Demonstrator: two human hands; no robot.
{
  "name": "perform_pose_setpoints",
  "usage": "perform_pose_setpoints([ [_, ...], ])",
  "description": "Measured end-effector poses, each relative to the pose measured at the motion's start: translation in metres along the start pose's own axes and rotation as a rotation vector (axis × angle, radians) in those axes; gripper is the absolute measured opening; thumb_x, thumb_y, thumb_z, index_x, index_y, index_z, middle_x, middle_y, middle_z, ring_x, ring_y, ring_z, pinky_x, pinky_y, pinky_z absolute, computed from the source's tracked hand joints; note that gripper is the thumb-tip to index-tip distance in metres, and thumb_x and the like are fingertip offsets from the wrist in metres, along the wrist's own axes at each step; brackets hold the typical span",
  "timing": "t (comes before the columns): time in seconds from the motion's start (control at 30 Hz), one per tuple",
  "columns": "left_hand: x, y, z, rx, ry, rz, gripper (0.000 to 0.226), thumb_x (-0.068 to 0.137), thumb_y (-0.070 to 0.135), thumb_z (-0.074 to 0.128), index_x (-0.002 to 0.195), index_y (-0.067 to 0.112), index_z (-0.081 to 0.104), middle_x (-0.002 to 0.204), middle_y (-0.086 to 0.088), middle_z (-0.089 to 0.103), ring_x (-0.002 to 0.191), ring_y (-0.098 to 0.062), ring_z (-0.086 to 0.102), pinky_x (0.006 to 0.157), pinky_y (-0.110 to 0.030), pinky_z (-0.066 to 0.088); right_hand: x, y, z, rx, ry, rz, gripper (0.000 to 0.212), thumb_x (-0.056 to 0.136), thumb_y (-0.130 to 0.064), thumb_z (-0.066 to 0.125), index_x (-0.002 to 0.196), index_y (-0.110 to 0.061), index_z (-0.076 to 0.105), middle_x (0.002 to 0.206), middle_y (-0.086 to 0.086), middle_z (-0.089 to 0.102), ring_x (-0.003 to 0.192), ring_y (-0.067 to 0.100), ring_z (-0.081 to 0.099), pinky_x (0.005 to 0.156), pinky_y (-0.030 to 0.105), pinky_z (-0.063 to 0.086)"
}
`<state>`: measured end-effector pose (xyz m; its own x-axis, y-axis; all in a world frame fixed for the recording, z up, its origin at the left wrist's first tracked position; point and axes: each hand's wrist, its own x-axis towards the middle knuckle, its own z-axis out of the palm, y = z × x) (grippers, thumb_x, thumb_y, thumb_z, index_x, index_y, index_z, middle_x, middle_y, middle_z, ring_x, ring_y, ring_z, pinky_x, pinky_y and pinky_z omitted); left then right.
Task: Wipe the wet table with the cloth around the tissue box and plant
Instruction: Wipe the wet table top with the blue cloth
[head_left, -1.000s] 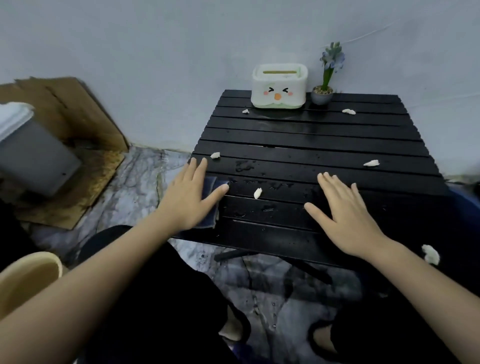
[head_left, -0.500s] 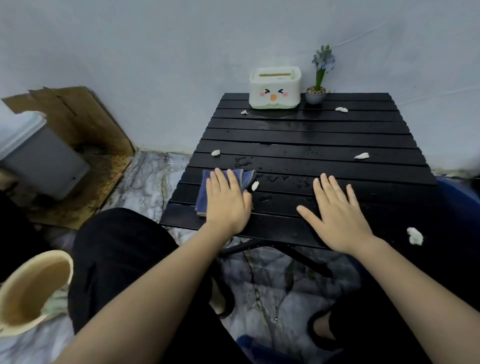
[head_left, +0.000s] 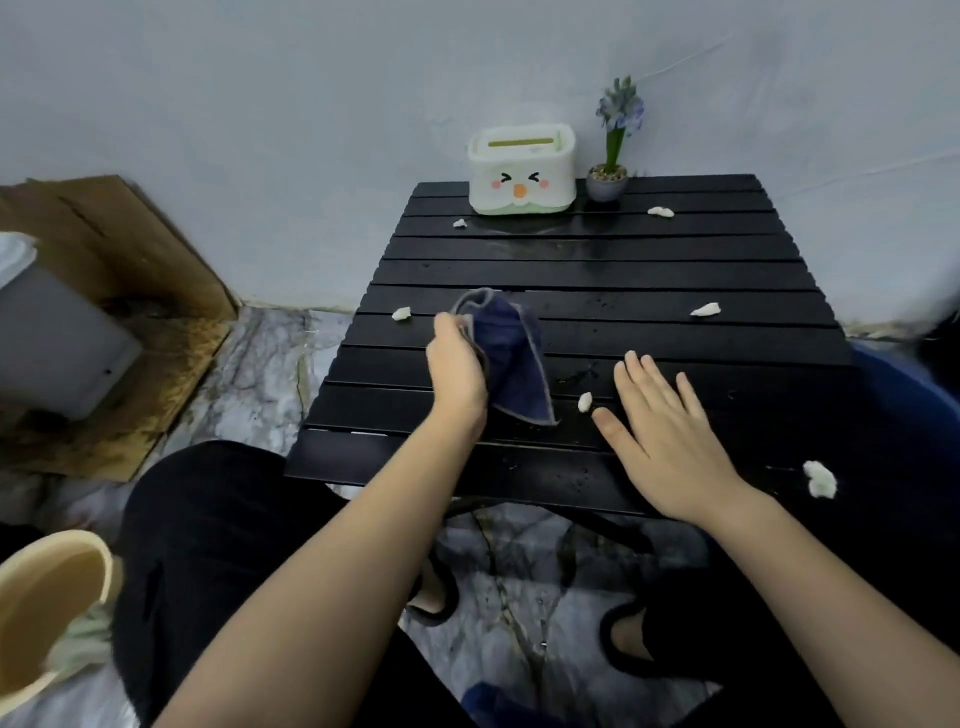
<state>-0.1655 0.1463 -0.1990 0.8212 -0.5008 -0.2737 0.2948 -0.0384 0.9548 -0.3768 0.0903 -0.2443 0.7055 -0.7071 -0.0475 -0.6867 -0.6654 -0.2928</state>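
A black slatted table glistens with water drops. At its far edge stand a white and green tissue box with a cartoon face and, to its right, a small potted plant with blue flowers. My left hand grips a dark blue cloth and holds it lifted over the table's near left part, the cloth hanging to the right of the hand. My right hand lies flat, fingers spread, on the near slats.
Several white tissue scraps lie on the table, one between my hands and one at the near right. A cream bucket stands low left, a grey bin and cardboard sit left. My knees are under the table's near edge.
My left hand, which pressed the cloth flat on the near left slats, has closed on it and lifted it off the table. My right hand has stayed flat.
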Motion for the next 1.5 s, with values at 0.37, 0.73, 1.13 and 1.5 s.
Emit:
perform_pose_setpoints([
  [0.37,0.085,0.08,-0.077,0.184,0.151,0.255,0.025,0.075,0.04,0.04,0.069,0.021,0.057,0.083,-0.005,0.059,0.081,-0.018,0.054,0.073,-0.033,0.044,0.012,0.005,-0.004,-0.086,0.02,0.082,0.099,0.09,-0.077,-0.004,0.162,-0.01,0.006,0.171,0.005,-0.002,0.157,0.016,-0.009,0.127,0.044,-0.007],
  [0.73,0.106,-0.002,-0.043,1.575,-0.025,0.54,0.067,0.103,0.045,0.028,0.157,0.007,0.017,0.162,-0.027,0.016,0.151,-0.04,0.013,0.124,-0.048,0.01,0.011,0.001,-0.004,-0.129,0.042,0.085,0.104,0.088,-0.08,-0.003,0.161,-0.008,0.015,0.17,0.007,0.006,0.157,0.018,-0.002,0.127,0.045,0.0],
  [1.13,0.003,-0.013,0.13,0.604,-0.648,0.318,0.035,0.092,0.036,0.041,0.08,0.014,0.064,0.085,-0.01,0.07,0.085,-0.027,0.062,0.074,-0.037,0.045,-0.001,0.014,-0.014,-0.122,0.056,0.127,0.1,0.091,-0.078,0.0,0.16,-0.009,0.02,0.17,0.006,0.01,0.157,0.017,0.001,0.128,0.044,0.002],
  [1.5,0.12,0.069,0.021,-0.258,-0.347,-0.12,0.032,0.095,0.033,0.042,0.112,0.013,0.06,0.116,-0.016,0.06,0.111,-0.029,0.059,0.113,-0.044,0.04,0.008,0.001,-0.008,-0.1,0.034,0.087,0.097,0.092,-0.078,0.004,0.162,-0.011,0.012,0.171,0.004,0.003,0.157,0.015,-0.005,0.128,0.044,0.0],
])
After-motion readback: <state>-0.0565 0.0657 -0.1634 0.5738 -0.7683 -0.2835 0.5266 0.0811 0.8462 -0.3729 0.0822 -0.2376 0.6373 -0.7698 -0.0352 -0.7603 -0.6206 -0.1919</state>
